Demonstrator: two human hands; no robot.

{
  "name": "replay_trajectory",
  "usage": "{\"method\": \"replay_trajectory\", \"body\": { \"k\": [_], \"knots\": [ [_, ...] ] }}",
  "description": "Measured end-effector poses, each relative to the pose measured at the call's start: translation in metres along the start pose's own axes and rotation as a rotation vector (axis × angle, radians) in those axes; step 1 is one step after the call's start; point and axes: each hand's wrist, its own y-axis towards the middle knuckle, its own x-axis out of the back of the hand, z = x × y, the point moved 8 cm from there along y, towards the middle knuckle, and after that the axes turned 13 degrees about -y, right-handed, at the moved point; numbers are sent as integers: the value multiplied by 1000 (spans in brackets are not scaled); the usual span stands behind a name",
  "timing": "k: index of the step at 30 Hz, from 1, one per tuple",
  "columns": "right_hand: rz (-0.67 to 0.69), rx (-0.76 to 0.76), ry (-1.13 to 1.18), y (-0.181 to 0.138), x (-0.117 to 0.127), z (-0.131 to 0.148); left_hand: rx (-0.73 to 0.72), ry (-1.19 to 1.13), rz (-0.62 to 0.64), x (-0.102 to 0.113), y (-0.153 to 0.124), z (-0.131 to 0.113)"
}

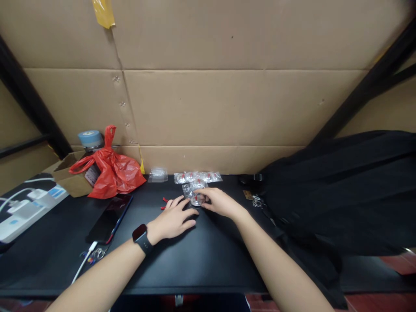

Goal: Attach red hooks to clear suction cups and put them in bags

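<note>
A white power strip [22, 210] lies at the far left of the black table [208, 260], then a red plastic bag [110, 171] and a dark phone [108, 219]. The left hand [173, 219], smartwatch [142, 238] on its wrist, lies open and flat, palm down. Just beside it, a clear packet [196, 198] sits under the fingertips of the right hand [219, 201]; pinched or merely pressed, I cannot tell. A black garment [341, 190] fills the right

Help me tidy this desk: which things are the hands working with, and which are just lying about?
In hand: clear packet, touched by right hand, left hand beside it; row of clear packets behind.
Lying about: red plastic bag, phone, tape roll, power strip, black garment.
</note>
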Motion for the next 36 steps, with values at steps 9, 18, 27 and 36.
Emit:
{"method": "replay_trajectory", "body": {
  "k": [9,18,27,36],
  "knots": [
    [-62,-132,-111,6,-6,-4,32,58,-2,-4,1,-1],
    [-13,-61,-25,6,-10,1,19,46,-10,-6,1,2],
    [-89,-115,-65,9,-9,-10,15,54,-22,-4,-1,-1],
    [-69,-66,78,12,-19,-12,83,110,-118,4,1,0]
  ]
}}
